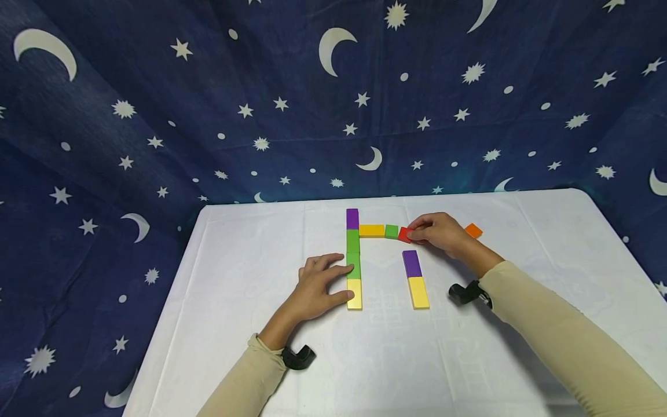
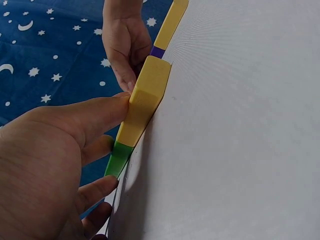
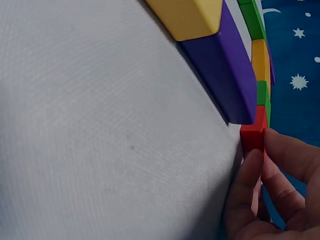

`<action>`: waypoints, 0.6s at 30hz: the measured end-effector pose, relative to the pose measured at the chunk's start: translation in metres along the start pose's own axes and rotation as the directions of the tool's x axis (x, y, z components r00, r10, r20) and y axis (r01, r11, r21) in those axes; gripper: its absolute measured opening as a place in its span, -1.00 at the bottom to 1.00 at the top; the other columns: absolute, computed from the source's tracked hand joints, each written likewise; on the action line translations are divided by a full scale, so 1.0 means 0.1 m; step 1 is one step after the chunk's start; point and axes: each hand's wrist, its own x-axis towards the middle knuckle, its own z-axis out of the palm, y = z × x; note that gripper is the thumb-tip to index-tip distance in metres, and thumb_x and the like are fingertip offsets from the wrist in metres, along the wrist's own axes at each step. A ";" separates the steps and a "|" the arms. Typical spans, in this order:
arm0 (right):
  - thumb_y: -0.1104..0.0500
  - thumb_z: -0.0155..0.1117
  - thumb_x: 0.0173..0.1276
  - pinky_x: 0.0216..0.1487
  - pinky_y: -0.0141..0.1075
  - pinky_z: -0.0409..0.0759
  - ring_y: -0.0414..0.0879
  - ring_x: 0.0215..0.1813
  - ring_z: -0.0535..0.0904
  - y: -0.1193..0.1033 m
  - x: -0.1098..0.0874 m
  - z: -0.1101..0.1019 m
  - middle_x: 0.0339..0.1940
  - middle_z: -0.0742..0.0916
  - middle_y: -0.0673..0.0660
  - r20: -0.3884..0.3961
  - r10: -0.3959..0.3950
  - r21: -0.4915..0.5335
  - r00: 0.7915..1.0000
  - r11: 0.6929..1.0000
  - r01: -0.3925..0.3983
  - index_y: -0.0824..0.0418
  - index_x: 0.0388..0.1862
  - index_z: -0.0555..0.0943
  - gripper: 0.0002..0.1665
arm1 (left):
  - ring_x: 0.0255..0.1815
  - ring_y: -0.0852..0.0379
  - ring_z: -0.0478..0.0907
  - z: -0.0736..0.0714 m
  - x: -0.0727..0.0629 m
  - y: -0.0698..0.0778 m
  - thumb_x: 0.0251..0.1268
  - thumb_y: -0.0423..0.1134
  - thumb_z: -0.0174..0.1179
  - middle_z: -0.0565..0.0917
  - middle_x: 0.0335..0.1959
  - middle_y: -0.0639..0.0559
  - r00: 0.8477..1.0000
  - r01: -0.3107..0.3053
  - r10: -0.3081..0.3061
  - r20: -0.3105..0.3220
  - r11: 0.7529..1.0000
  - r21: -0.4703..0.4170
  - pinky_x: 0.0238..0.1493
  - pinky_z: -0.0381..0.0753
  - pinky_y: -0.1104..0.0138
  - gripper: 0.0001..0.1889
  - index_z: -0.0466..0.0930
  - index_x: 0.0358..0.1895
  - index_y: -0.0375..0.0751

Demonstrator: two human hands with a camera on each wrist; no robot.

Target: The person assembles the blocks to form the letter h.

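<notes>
My right hand [image 1: 440, 233] pinches a red block [image 1: 404, 234] between thumb and fingers, at the right end of a short row with a green block [image 1: 391, 231] and an orange-yellow block [image 1: 372, 231]. That row joins a straight column made of a purple block [image 1: 352, 218], two green blocks and a yellow block [image 1: 354, 302]. Beside the column's lower part rests my left hand [image 1: 316, 288], its fingers spread and its fingertips touching the yellow and lower green blocks. In the right wrist view, the red block [image 3: 253, 131] sits against the green one.
A second purple block [image 1: 411, 263] and yellow block [image 1: 418, 293] lie end to end, slightly slanted, below the row. An orange block [image 1: 473, 230] lies right of my right hand. White cloth covers the table [image 1: 250, 237]; a dark star-patterned curtain [image 1: 292, 133] hangs behind it.
</notes>
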 end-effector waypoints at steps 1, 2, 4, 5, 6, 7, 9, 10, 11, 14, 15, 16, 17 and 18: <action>0.12 0.39 0.38 -0.01 -0.31 0.52 0.08 0.09 0.48 0.00 0.00 0.00 0.05 0.64 0.24 0.003 0.000 0.003 1.000 1.000 0.000 0.25 0.15 0.66 -0.59 | 0.42 -0.08 0.25 0.00 0.00 0.00 0.23 0.13 0.39 0.40 0.50 -0.01 1.000 0.000 0.000 0.000 1.000 0.001 0.18 0.20 -0.02 -0.38 0.58 0.37 0.12; 0.13 0.39 0.38 0.00 -0.30 0.52 0.08 0.10 0.47 0.00 -0.01 0.00 0.04 0.63 0.24 0.003 -0.001 0.005 1.000 1.000 0.001 0.26 0.15 0.66 -0.59 | 0.42 -0.08 0.25 0.00 0.00 0.00 0.23 0.13 0.39 0.40 0.50 -0.01 1.000 0.001 -0.001 0.001 1.000 0.002 0.18 0.20 -0.01 -0.38 0.58 0.37 0.12; 0.14 0.39 0.38 0.01 -0.28 0.51 0.09 0.11 0.45 0.01 0.00 0.00 0.03 0.61 0.23 0.004 0.003 0.011 1.000 1.000 -0.003 0.25 0.14 0.67 -0.60 | 0.43 -0.09 0.24 0.00 0.01 -0.01 0.24 0.13 0.38 0.40 0.51 -0.01 1.000 0.003 -0.003 0.005 1.000 0.003 0.19 0.19 -0.01 -0.38 0.57 0.38 0.12; 0.14 0.39 0.38 0.02 -0.28 0.51 0.09 0.11 0.45 0.01 -0.01 0.00 0.03 0.61 0.23 0.005 0.004 0.012 1.000 1.000 -0.004 0.25 0.14 0.67 -0.60 | 0.43 -0.09 0.24 0.00 0.01 -0.01 0.23 0.13 0.38 0.40 0.50 -0.01 1.000 0.002 -0.002 0.004 1.000 0.003 0.18 0.20 -0.01 -0.38 0.57 0.38 0.12; 0.14 0.39 0.38 0.02 -0.27 0.51 0.09 0.12 0.45 0.01 -0.01 0.00 0.03 0.61 0.23 0.005 0.005 0.014 1.000 1.000 -0.005 0.25 0.15 0.67 -0.60 | 0.42 -0.09 0.24 0.00 0.01 -0.01 0.23 0.13 0.39 0.40 0.50 -0.01 1.000 0.002 -0.002 0.005 1.000 0.003 0.18 0.20 -0.01 -0.38 0.57 0.38 0.12; 0.14 0.40 0.38 0.02 -0.27 0.51 0.09 0.13 0.45 0.00 -0.01 0.00 0.04 0.61 0.23 0.005 0.008 0.017 1.000 1.000 -0.008 0.24 0.15 0.67 -0.60 | 0.42 -0.09 0.25 0.01 0.01 -0.01 0.23 0.13 0.39 0.40 0.50 -0.01 1.000 0.001 -0.001 0.005 1.000 0.003 0.18 0.20 -0.01 -0.38 0.57 0.38 0.13; 0.13 0.40 0.38 0.03 -0.27 0.51 0.09 0.14 0.44 0.00 0.00 0.00 0.04 0.61 0.23 0.003 0.012 0.022 1.000 1.000 -0.012 0.24 0.15 0.67 -0.60 | 0.42 -0.09 0.25 0.01 0.02 -0.02 0.23 0.13 0.39 0.40 0.50 -0.01 1.000 0.001 -0.001 0.004 1.000 0.004 0.17 0.20 -0.01 -0.38 0.57 0.37 0.13; 0.13 0.40 0.39 0.03 -0.27 0.51 0.09 0.14 0.44 0.00 0.00 0.00 0.05 0.60 0.23 0.003 0.015 0.024 1.000 1.000 -0.015 0.23 0.16 0.67 -0.60 | 0.42 -0.08 0.25 0.01 0.02 -0.02 0.23 0.13 0.39 0.40 0.50 -0.01 1.000 0.002 -0.002 0.004 1.000 0.004 0.17 0.20 0.00 -0.38 0.57 0.37 0.13; 0.13 0.39 0.39 0.04 -0.27 0.51 0.09 0.14 0.44 0.00 0.00 0.00 0.05 0.60 0.23 0.003 0.017 0.026 1.000 1.000 -0.017 0.23 0.16 0.67 -0.60 | 0.42 -0.08 0.25 0.01 0.02 -0.02 0.23 0.13 0.39 0.40 0.50 -0.01 1.000 0.002 -0.002 0.004 1.000 0.004 0.17 0.20 0.00 -0.38 0.57 0.37 0.13; 0.14 0.39 0.39 0.05 -0.27 0.52 0.10 0.15 0.44 0.00 0.00 0.00 0.06 0.59 0.23 0.002 0.022 0.032 1.000 0.999 -0.022 0.23 0.16 0.67 -0.60 | 0.42 -0.08 0.25 0.01 0.02 -0.02 0.23 0.13 0.39 0.40 0.50 -0.01 1.000 0.003 -0.003 0.005 1.000 0.004 0.16 0.20 0.01 -0.38 0.57 0.37 0.13; 0.14 0.39 0.39 0.05 -0.27 0.52 0.10 0.15 0.44 0.00 0.00 0.00 0.06 0.59 0.23 0.003 0.023 0.034 1.000 0.999 -0.023 0.23 0.16 0.67 -0.60 | 0.42 -0.08 0.25 0.01 0.02 -0.02 0.23 0.13 0.39 0.40 0.50 -0.01 1.000 0.004 -0.004 0.006 1.000 0.004 0.16 0.20 0.01 -0.38 0.57 0.37 0.13; 0.14 0.39 0.39 0.05 -0.27 0.52 0.09 0.15 0.44 0.00 0.00 0.00 0.05 0.59 0.23 0.004 0.024 0.036 1.000 0.999 -0.025 0.23 0.16 0.67 -0.60 | 0.42 -0.08 0.25 0.00 0.02 -0.01 0.23 0.13 0.39 0.40 0.50 -0.01 1.000 0.004 -0.004 0.007 1.000 0.003 0.16 0.20 0.01 -0.38 0.57 0.37 0.13; 0.14 0.39 0.39 0.04 -0.27 0.52 0.09 0.14 0.44 0.00 0.00 0.00 0.05 0.59 0.23 0.004 0.025 0.037 1.000 0.999 -0.025 0.23 0.16 0.67 -0.60 | 0.42 -0.08 0.25 0.00 0.01 -0.01 0.23 0.13 0.39 0.40 0.50 -0.01 1.000 0.004 -0.004 0.006 1.000 0.002 0.16 0.20 0.00 -0.38 0.58 0.37 0.12; 0.14 0.39 0.39 0.04 -0.27 0.52 0.09 0.14 0.44 0.00 0.00 0.00 0.05 0.59 0.23 0.004 0.025 0.038 1.000 0.999 -0.025 0.23 0.16 0.67 -0.60 | 0.42 -0.08 0.25 0.00 0.01 -0.01 0.23 0.13 0.39 0.40 0.50 -0.02 1.000 0.004 -0.004 0.005 1.000 0.001 0.16 0.20 0.00 -0.38 0.58 0.37 0.12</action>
